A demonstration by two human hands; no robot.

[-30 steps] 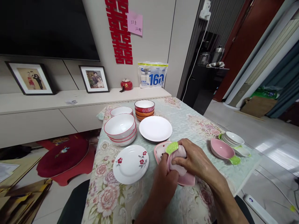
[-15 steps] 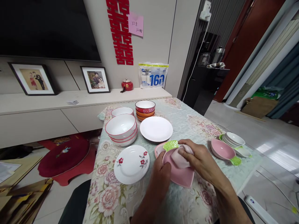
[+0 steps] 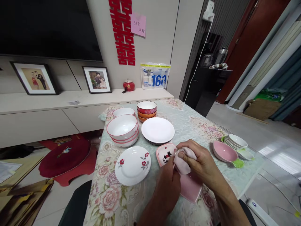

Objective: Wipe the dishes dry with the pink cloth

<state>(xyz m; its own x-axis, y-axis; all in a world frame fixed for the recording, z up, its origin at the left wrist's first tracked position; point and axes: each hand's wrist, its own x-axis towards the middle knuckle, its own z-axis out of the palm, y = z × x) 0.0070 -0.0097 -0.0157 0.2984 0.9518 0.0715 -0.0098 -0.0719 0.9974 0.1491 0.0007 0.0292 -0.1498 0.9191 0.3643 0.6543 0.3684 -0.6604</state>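
Observation:
A pink bowl (image 3: 191, 187) with a pointed end is tilted above the table, partly hidden by my hands. My left hand (image 3: 168, 183) is closed on its near left part, fingers mostly out of sight. Bunched in my right hand (image 3: 198, 160) is a pale pink cloth (image 3: 184, 161), pressed against the end of the bowl where the hands meet. Just behind my hands lies a pink-rimmed square dish (image 3: 162, 152) with a black cat picture. Left of my left hand sits a white plate (image 3: 133, 166) with red flowers.
White red-rimmed bowls (image 3: 123, 128) and red and orange bowls (image 3: 147, 110) are stacked at the back, near stacked white plates (image 3: 157, 130). To the right, another pink bowl (image 3: 224, 151) with a green leaf handle lies beside small white bowls (image 3: 237, 140). A flowered cloth covers the table.
The pink bowl has shifted down and right, uncovering the cat picture on the dish. Its green leaf handle is now hidden, and the cloth has moved over that end between my hands.

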